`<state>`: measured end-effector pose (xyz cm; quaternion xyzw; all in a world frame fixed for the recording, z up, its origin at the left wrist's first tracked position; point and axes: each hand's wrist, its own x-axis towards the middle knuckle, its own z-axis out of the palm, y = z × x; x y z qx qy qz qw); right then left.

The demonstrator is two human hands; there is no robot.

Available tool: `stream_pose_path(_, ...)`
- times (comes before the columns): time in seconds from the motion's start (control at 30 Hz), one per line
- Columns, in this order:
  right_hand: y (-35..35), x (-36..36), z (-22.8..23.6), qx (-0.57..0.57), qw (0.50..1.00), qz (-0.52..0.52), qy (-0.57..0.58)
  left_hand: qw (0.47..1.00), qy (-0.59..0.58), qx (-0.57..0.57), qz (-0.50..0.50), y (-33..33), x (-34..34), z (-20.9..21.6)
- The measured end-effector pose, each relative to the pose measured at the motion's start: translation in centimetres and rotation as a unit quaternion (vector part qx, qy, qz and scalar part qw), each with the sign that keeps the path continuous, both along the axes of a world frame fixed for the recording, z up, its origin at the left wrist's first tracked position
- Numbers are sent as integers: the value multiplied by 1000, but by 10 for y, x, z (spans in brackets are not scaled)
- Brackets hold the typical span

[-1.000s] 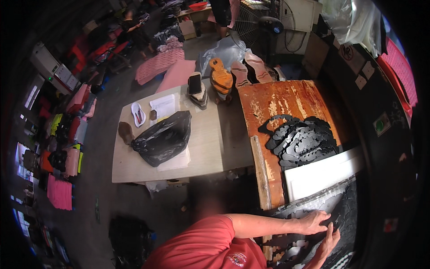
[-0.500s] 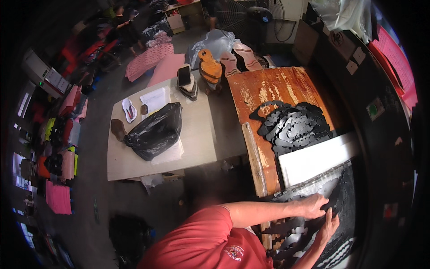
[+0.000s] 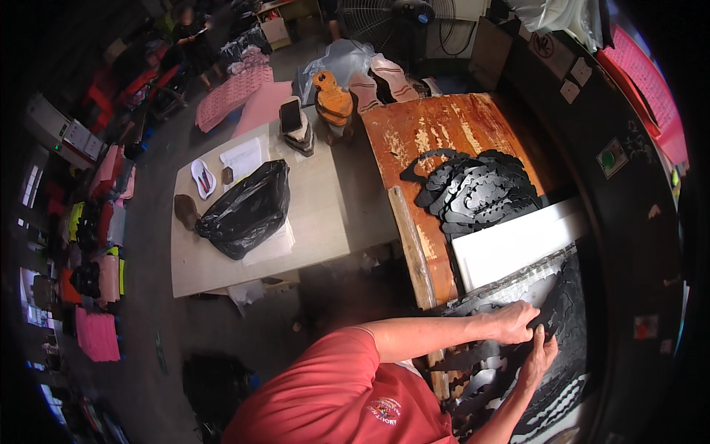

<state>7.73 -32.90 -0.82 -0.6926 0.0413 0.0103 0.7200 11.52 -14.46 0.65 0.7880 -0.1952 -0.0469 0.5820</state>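
Observation:
My left hand [image 3: 515, 323] is closed in a pinch over a thin black sheet [image 3: 558, 314] with wavy cut edges, at the lower right. Just below it, my right hand [image 3: 542, 354] is also closed on the sheet, the two hands nearly touching. Around them lie torn black remnants [image 3: 473, 403] with scalloped gaps, through which a paler surface shows. What lies right under the fingers is hidden. Beyond my hands, a heap of black cut-out pieces [image 3: 481, 185] rests on the worn orange-brown board [image 3: 399, 133], next to a white sheet stack [image 3: 518, 248].
A dark wall panel [image 3: 629, 244] rises on the right. To the left, a pale table [image 3: 325, 229] holds a black plastic bag [image 3: 248, 211], a phone [image 3: 291, 115] and orange sole-shaped templates [image 3: 333, 103]. A fan [image 3: 377, 22] stands behind; another person [image 3: 191, 37] is far left.
The whole view has shifted slightly, moving the tables a little up and left. My hands stay close together on the black sheet, with only a small movement.

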Motion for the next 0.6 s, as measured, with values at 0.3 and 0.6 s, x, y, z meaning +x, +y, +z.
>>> stream_pose_path(0.3, 3, 0, -6, -35, 999, -5, -27, 999, -4, 18, 38, -10, -6, -5)
stream_pose_path(0.6, 5, -1, -2, 15, 999, 1, -38, 999, 6, -28, 45, -11, -5, -13)
